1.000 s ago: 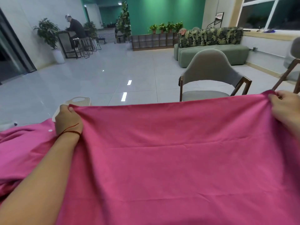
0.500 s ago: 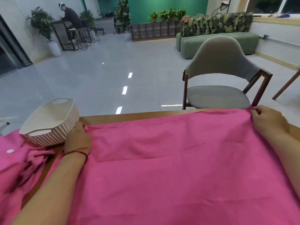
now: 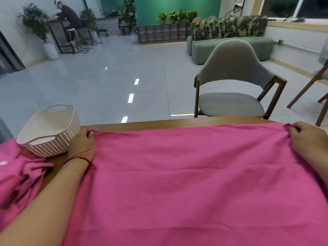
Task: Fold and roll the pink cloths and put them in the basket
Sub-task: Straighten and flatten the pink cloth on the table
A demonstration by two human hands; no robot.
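**A:** Where does the cloth lie?

**B:** The wide pink fabric cloth (image 3: 186,174) is spread flat on the brown wooden desk (image 3: 159,122), just right of the white perforated plastic basket (image 3: 51,146). Its far hem runs sideways, away from the basket.

**A:** And the hands?

**B:** The left hand (image 3: 82,144), just beside the basket, pinches the hem's nearer corner. The right hand (image 3: 307,139), well away from the basket, pinches the other corner.

**A:** What comes next?

**B:** Probably a fold. The cloth stretches from both hands back toward the person, so the hem would travel that way. The left hand is nearer the basket.
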